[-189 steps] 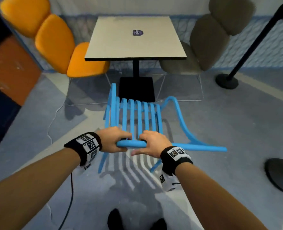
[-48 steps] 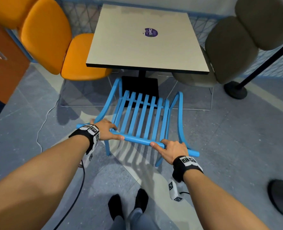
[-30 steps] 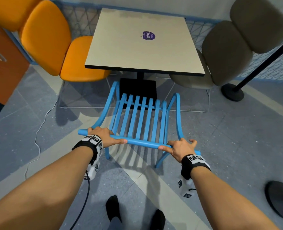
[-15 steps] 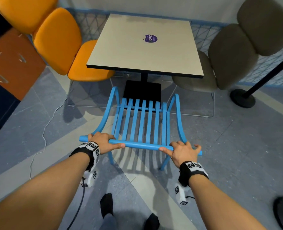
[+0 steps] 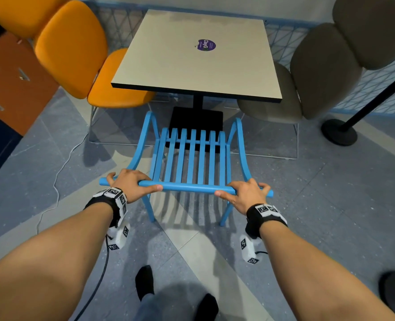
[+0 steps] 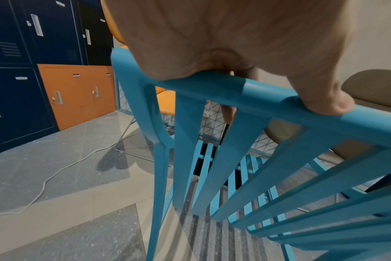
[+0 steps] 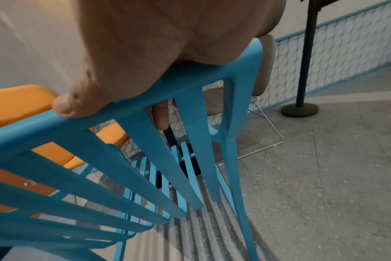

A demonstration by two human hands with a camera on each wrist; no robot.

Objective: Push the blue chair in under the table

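Now squared to the table [image 5: 168, 66], blue chair [image 5: 192, 158] closer, hands [image 5: 131, 184] spread wider

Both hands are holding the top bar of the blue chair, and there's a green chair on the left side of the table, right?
Not quite: the chair left of the table is orange, not green, as the head view shows. The rest holds: the left hand and the right hand both grip the top bar of the blue chair.
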